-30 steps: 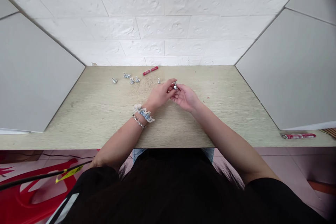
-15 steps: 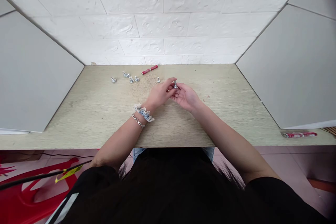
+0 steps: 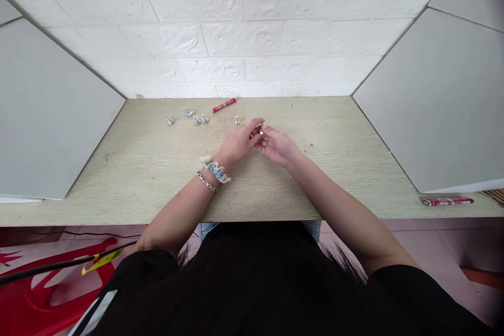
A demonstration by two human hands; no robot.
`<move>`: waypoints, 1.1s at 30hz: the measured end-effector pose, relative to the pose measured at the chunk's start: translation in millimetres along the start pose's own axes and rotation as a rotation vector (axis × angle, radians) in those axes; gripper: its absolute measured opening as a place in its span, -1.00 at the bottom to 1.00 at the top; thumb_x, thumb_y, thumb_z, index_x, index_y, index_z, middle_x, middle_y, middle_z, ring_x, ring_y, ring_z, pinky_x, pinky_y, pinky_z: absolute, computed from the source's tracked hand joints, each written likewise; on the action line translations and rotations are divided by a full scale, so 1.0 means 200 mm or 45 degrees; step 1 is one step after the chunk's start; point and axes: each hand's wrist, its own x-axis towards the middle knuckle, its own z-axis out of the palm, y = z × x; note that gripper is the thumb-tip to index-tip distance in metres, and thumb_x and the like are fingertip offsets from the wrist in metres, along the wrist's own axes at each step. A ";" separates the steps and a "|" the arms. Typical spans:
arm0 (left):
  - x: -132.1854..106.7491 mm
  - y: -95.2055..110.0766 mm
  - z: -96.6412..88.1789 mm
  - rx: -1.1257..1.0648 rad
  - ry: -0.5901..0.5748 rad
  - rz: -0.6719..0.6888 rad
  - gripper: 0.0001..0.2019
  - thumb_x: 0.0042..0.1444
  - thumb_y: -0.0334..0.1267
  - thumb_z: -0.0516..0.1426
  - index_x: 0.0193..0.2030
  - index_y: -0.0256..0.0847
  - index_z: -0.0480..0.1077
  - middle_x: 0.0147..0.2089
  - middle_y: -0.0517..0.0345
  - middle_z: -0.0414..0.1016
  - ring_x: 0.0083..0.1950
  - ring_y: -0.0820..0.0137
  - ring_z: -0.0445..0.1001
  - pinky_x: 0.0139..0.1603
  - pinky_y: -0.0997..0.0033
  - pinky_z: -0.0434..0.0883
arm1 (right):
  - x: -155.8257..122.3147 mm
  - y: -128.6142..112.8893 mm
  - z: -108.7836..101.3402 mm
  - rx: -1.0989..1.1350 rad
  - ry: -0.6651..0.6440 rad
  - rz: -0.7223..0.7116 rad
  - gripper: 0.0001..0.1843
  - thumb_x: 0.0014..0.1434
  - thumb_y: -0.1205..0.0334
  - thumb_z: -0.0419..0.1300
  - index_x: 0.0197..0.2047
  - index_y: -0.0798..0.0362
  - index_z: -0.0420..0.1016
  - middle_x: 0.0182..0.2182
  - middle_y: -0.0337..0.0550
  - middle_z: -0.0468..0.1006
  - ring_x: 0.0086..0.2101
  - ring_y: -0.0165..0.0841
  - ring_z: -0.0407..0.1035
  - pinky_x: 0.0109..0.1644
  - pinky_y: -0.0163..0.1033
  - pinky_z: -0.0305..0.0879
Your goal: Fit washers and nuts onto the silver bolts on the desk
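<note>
My left hand [image 3: 241,142], with a scrunchie [image 3: 216,169] and a chain bracelet [image 3: 206,181] at its wrist, meets my right hand [image 3: 279,146] over the middle of the table. Between their fingertips is a small silver bolt [image 3: 261,130], partly covered by the fingers. Both hands are closed on it, the right palm turned upward. Just beyond the left knuckles a single bolt [image 3: 237,120] stands on its head. Further left lie several more silver bolts [image 3: 197,120], some close together, with one bolt [image 3: 169,121] apart from them.
A red marker-like tube [image 3: 224,105] lies near the white brick-patterned wall [image 3: 260,42]. Another red tube [image 3: 448,201] is at the table's right front edge. Grey panels [image 3: 51,110] stand on both sides of the wooden table [image 3: 129,178]. A red plastic chair [image 3: 23,299] is below left.
My right fingers have closed further over the bolt, so less of it shows between the hands. The things on the table keep their places.
</note>
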 end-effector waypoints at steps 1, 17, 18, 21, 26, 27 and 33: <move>0.00 0.00 0.00 0.009 -0.007 -0.002 -0.64 0.19 -0.26 0.06 0.14 -0.14 0.31 -0.16 0.10 0.54 -0.13 0.34 0.48 -0.12 0.38 0.37 | 0.00 0.00 0.00 -0.012 0.009 -0.011 -0.84 0.23 0.32 0.09 -0.38 0.06 0.42 -0.41 -0.24 0.54 -0.36 -0.51 0.41 -0.18 -0.37 0.36; 0.00 0.00 0.01 -0.069 0.020 -0.006 -0.61 0.21 -0.25 0.06 0.18 -0.10 0.26 -0.08 0.11 0.54 -0.13 0.38 0.49 -0.10 0.39 0.39 | 0.00 -0.02 0.01 -0.044 0.057 0.001 -0.71 0.25 0.34 -0.03 -0.38 0.11 0.48 -0.41 -0.14 0.57 -0.32 -0.43 0.45 -0.11 -0.29 0.39; 0.00 0.00 0.01 -0.078 0.024 -0.008 -0.61 0.21 -0.25 0.05 0.18 -0.10 0.26 -0.09 0.11 0.54 -0.13 0.38 0.49 -0.09 0.38 0.39 | 0.00 -0.02 0.01 -0.043 0.046 0.004 -0.72 0.25 0.33 -0.03 -0.37 0.10 0.48 -0.40 -0.13 0.58 -0.30 -0.43 0.46 -0.10 -0.29 0.39; 0.00 -0.01 0.01 -0.080 0.027 0.001 -0.61 0.20 -0.27 0.05 0.18 -0.13 0.26 -0.09 0.10 0.53 -0.10 0.37 0.48 -0.05 0.36 0.39 | 0.00 -0.02 0.00 -0.049 0.018 -0.006 -0.75 0.26 0.32 0.00 -0.35 0.09 0.48 -0.38 -0.14 0.58 -0.28 -0.43 0.46 -0.08 -0.29 0.39; 0.01 0.00 -0.01 -0.022 0.016 0.047 -0.65 0.19 -0.32 0.05 0.13 -0.19 0.29 -0.03 0.05 0.48 -0.06 0.34 0.44 -0.02 0.34 0.38 | 0.01 -0.01 -0.01 -0.031 -0.024 -0.030 -0.77 0.25 0.35 0.02 -0.36 0.09 0.48 -0.39 -0.17 0.57 -0.32 -0.45 0.44 -0.10 -0.27 0.38; 0.01 0.00 -0.01 -0.003 0.006 0.056 -0.66 0.19 -0.32 0.04 0.12 -0.19 0.29 -0.03 0.05 0.48 -0.06 0.34 0.44 -0.03 0.34 0.38 | 0.01 -0.01 -0.01 -0.037 -0.027 -0.030 -0.77 0.25 0.35 0.03 -0.37 0.09 0.47 -0.41 -0.18 0.57 -0.33 -0.46 0.44 -0.11 -0.28 0.38; 0.01 0.02 -0.03 0.154 -0.032 0.097 -0.71 0.22 -0.33 -0.02 0.08 -0.19 0.30 -0.09 0.05 0.48 -0.11 0.34 0.44 -0.14 0.38 0.37 | 0.01 -0.03 -0.05 -0.211 -0.033 -0.018 -0.92 0.12 0.23 0.24 -0.37 0.05 0.50 -0.47 -0.27 0.53 -0.41 -0.49 0.39 -0.24 -0.32 0.29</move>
